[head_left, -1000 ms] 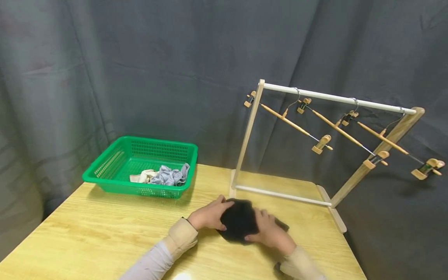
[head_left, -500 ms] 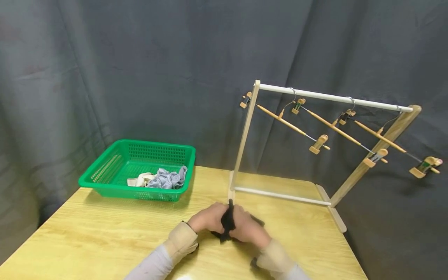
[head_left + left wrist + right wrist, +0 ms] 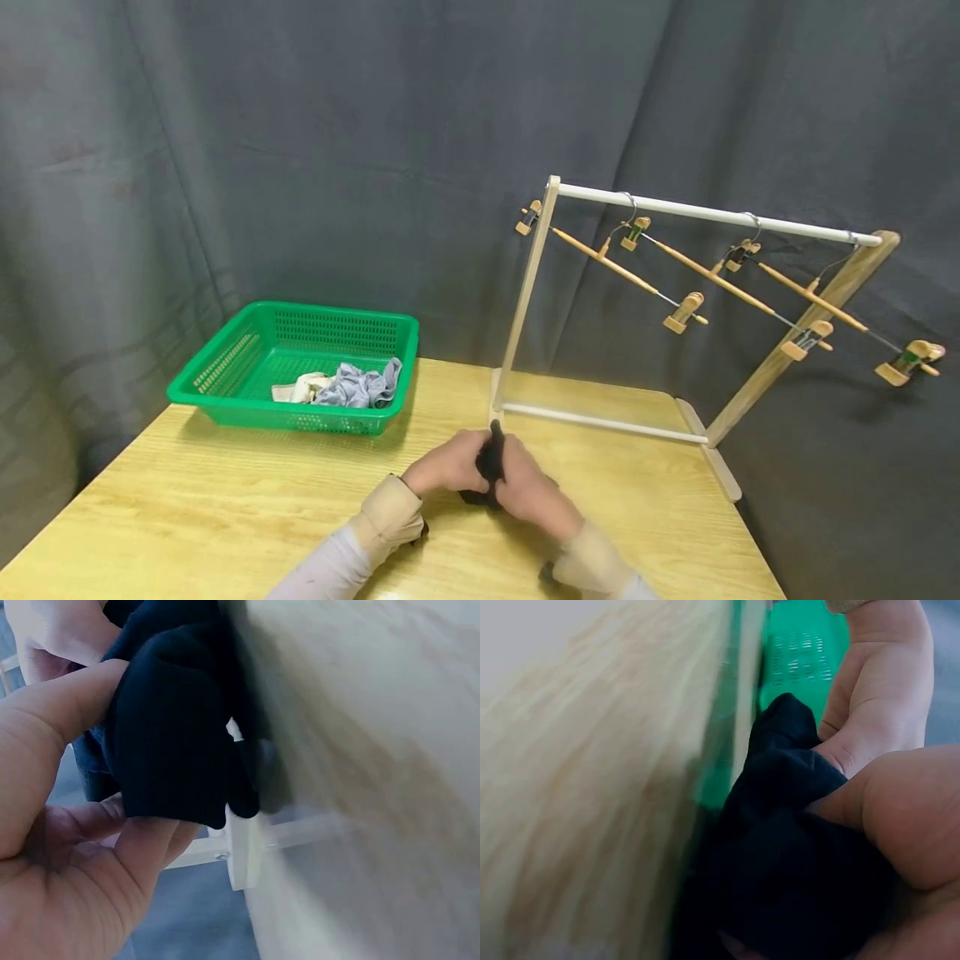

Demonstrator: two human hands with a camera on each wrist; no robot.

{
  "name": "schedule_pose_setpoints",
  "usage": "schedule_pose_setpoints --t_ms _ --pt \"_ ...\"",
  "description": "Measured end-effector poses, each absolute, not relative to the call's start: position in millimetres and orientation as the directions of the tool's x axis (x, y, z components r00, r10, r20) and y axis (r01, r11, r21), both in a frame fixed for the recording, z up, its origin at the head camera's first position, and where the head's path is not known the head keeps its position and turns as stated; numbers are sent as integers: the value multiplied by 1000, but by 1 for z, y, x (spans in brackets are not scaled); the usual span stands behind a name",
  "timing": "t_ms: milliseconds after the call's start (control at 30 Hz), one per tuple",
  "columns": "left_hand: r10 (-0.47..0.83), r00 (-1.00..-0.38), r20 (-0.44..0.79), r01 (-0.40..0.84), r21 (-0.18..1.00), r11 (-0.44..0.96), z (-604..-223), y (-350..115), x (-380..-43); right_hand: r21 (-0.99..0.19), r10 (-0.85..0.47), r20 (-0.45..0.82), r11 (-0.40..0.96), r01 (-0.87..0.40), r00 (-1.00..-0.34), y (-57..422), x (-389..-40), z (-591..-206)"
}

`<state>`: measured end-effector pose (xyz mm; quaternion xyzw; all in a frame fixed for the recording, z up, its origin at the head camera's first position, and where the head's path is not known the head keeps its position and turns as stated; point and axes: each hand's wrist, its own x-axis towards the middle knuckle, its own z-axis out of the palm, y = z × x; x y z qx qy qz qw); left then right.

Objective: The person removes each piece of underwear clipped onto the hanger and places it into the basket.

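Note:
Low over the table, just in front of the rack's left foot, both hands hold a bunched black cloth (image 3: 491, 454). My left hand (image 3: 452, 463) grips its left side; in the left wrist view the thumb lies on one face of the cloth (image 3: 172, 727) and the fingers are behind it. From the right, my right hand (image 3: 531, 490) grips the other side, with its thumb pressed on the folds in the right wrist view. The hands are close together, and the cloth's soft layers are gathered between them. Much of it is hidden behind the fingers.
A green plastic basket (image 3: 292, 417) stands at the back left, holding a cream cloth (image 3: 306, 387) and a light blue cloth (image 3: 356, 386). On the right stands a wooden rack (image 3: 525, 300) with a white rail (image 3: 705, 214), from which three clip hangers (image 3: 615, 268) hang. Grey curtains surround the table (image 3: 247, 500).
A second ago the cloth was spread wider between the hands. The right hand has moved left toward the left hand, folding it narrow. Over the last half second little has changed.

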<state>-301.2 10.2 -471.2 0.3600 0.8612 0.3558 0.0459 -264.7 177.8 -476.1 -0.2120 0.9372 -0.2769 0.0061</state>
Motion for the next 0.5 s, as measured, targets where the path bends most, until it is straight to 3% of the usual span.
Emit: schedule_pose_setpoints --t_ms 300,500 --pt "633 -738 235 616 618 488 -452 -1 -299 -541 -463 210 679 -497 -861 170 -269 -464" --pt "607 -756 245 614 588 527 -437 -15 -300 -540 -449 238 676 -501 -862 160 -276 -449"
